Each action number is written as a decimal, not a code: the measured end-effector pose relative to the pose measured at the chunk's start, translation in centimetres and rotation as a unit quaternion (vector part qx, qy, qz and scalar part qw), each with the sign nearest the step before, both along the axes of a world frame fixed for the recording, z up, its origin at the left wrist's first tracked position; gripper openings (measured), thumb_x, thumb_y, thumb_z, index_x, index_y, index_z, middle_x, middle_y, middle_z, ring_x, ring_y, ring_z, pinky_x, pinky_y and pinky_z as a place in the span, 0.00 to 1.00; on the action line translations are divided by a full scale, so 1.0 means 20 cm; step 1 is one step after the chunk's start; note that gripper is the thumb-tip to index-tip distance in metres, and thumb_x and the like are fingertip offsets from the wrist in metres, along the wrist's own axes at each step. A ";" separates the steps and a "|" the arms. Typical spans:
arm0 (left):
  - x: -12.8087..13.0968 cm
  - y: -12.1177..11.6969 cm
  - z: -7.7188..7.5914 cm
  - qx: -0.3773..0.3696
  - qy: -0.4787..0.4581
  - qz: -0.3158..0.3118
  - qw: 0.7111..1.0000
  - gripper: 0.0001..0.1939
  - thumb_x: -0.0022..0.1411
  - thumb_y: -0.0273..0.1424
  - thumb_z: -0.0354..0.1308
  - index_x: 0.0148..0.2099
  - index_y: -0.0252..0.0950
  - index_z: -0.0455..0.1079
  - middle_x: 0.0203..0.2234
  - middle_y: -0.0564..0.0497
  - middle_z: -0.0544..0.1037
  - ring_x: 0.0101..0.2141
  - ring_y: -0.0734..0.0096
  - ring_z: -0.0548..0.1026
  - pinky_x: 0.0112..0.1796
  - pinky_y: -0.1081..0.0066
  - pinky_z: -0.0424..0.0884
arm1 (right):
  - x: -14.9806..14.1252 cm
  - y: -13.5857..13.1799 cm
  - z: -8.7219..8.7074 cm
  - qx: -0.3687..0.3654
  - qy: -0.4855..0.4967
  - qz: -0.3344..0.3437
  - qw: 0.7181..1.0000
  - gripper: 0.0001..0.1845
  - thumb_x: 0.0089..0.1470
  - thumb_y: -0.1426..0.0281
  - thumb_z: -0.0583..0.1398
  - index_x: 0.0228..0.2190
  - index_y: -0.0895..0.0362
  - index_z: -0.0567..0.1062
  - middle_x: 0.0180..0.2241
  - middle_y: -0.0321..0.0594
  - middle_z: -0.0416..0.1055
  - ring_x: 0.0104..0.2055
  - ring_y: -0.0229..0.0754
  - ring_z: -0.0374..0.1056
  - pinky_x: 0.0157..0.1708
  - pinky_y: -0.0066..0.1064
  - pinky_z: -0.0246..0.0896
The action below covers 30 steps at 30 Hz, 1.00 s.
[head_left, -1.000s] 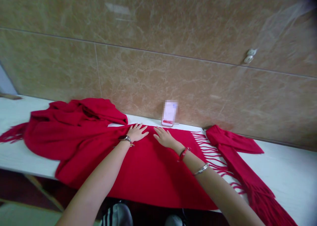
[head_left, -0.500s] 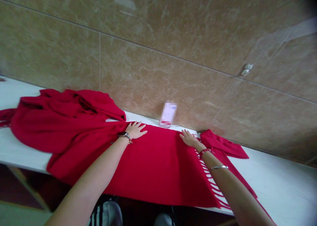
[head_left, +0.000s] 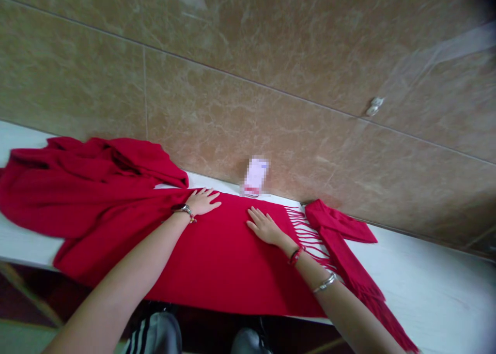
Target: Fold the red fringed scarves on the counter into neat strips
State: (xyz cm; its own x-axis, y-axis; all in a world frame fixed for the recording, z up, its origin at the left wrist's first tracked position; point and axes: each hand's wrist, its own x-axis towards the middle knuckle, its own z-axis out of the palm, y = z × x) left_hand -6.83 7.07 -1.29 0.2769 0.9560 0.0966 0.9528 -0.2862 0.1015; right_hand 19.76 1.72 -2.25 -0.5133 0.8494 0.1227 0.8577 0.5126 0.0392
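Observation:
A red fringed scarf point(head_left: 225, 261) lies spread over the white bench top, its tassels point(head_left: 306, 235) pointing right. Near the scarf's far edge, my left hand point(head_left: 201, 201) rests flat on the cloth with fingers spread. My right hand point(head_left: 267, 227) also lies flat on it, fingers stretched out, between my left hand and the tassels. Neither hand grips the fabric. To the left the cloth continues into a loose, bunched heap point(head_left: 96, 163).
A folded red fringed strip of cloth point(head_left: 341, 245) lies right of the tassels. A pale, blurred card-like item point(head_left: 256, 175) leans on the brown marble wall point(head_left: 232, 111) behind. The white bench top point(head_left: 434, 281) extends right, with open compartments point(head_left: 23, 297) below its front edge.
My right hand has slid left across the scarf, away from the fringe, baring more tassels. My left hand stays flat on the cloth. The view has shifted slightly right.

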 end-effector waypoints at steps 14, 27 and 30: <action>0.01 -0.01 0.01 0.008 -0.016 -0.006 1.000 0.28 0.61 0.48 0.38 0.61 0.45 0.53 0.61 0.49 0.51 0.60 0.55 0.47 0.55 0.53 0.46 | 0.22 0.08 0.09 0.033 0.044 -0.052 0.997 0.29 0.60 0.62 0.42 0.57 0.66 0.55 0.60 0.57 0.48 0.62 0.51 0.40 0.56 0.48 0.46; -0.06 -0.02 0.02 -0.011 -0.006 -0.016 1.000 0.24 0.65 0.41 0.39 0.61 0.43 0.53 0.61 0.48 0.50 0.60 0.61 0.47 0.56 0.57 0.48 | -0.34 -0.09 0.02 -0.023 0.057 -0.033 0.998 0.29 0.59 0.61 0.44 0.58 0.63 0.54 0.61 0.51 0.46 0.62 0.51 0.42 0.57 0.50 0.41; -0.07 -0.01 0.00 0.010 0.006 -0.021 1.000 0.24 0.65 0.41 0.38 0.61 0.43 0.53 0.61 0.48 0.51 0.60 0.62 0.49 0.55 0.57 0.49 | -0.10 -0.10 -0.01 0.011 -0.003 -0.047 0.999 0.26 0.60 0.65 0.44 0.57 0.60 0.55 0.61 0.50 0.47 0.62 0.51 0.44 0.55 0.50 0.46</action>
State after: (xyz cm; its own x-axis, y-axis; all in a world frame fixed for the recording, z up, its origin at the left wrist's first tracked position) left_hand -8.15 6.91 -1.32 0.3175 0.9416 0.1118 0.9412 -0.3273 0.0837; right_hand 17.82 -0.27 -2.37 -0.4313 0.8915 0.1387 0.9021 0.4280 0.0543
